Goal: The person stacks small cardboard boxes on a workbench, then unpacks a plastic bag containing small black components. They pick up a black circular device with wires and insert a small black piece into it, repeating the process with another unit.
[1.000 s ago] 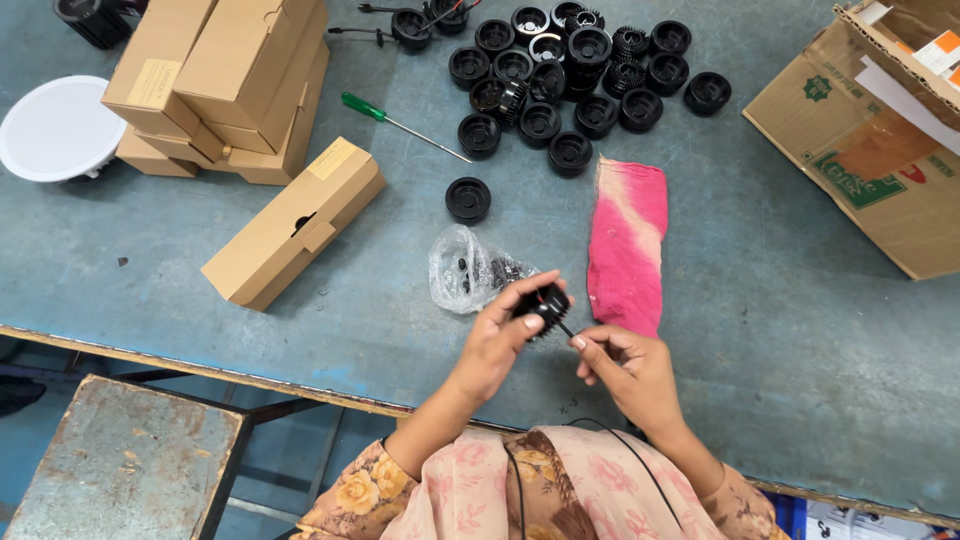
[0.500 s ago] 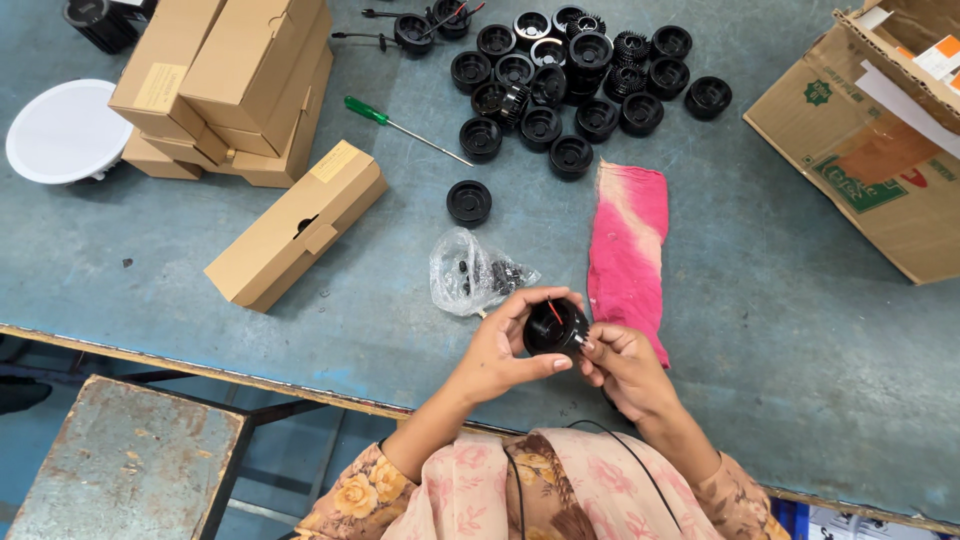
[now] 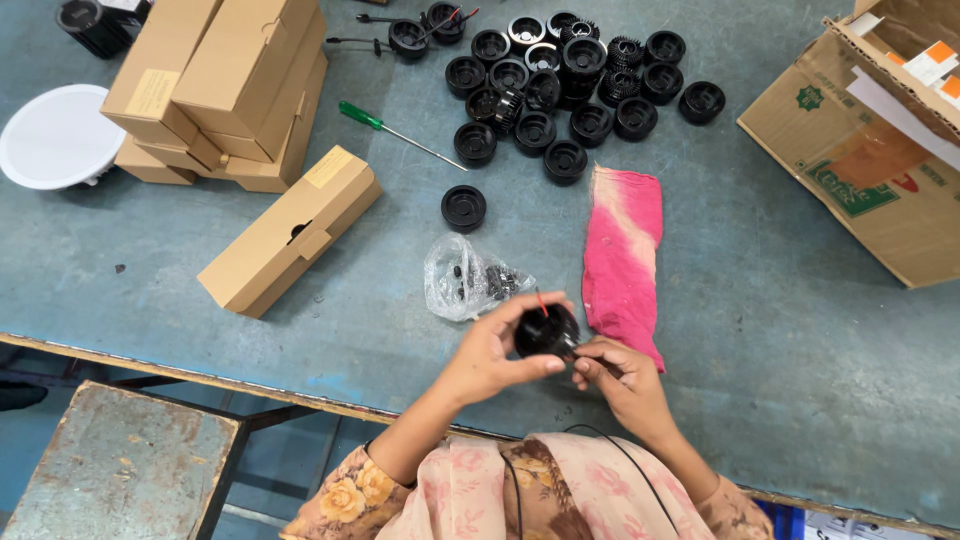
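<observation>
Both hands have drawn nearer the worktop [image 3: 250,330] edge; left hand [image 3: 497,352] now cups the black round housing [image 3: 546,331], right hand [image 3: 618,377] pinches at its right side, just beside.

Assembly workshop, worn blue workbench [image 3: 800,380], heap of black round parts [image 3: 560,90], stacked cardboard boxes [image 3: 220,90], green-handled screwdriver [image 3: 395,128]

Bright, even overhead light; soft short shadows, sharp focus, slight wide-angle edge stretch.

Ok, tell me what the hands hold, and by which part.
Left hand grips a round black part by its rim; right hand pinches something at its side, unclear what.
</observation>
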